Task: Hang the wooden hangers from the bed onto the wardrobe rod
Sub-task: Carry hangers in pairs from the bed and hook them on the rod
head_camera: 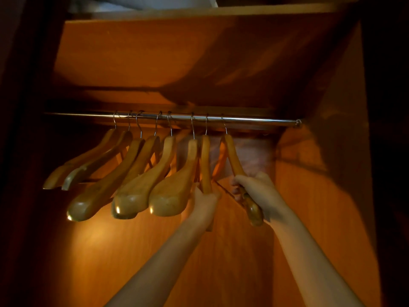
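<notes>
A chrome wardrobe rod (254,119) runs across the wardrobe. Several wooden hangers (135,173) hang from it by metal hooks, crowded toward the left and middle. My right hand (256,185) grips the lower arm of the rightmost hanger (232,156), whose hook sits over the rod. My left hand (204,202) holds the lower end of the neighbouring hanger (205,160), which hangs edge-on. Both forearms reach up from below.
The wardrobe's wooden back panel (155,63) and right side wall (332,173) close in the space. A shelf (199,12) with pale fabric lies above. The rod's right stretch, near its bracket (298,123), carries no hangers.
</notes>
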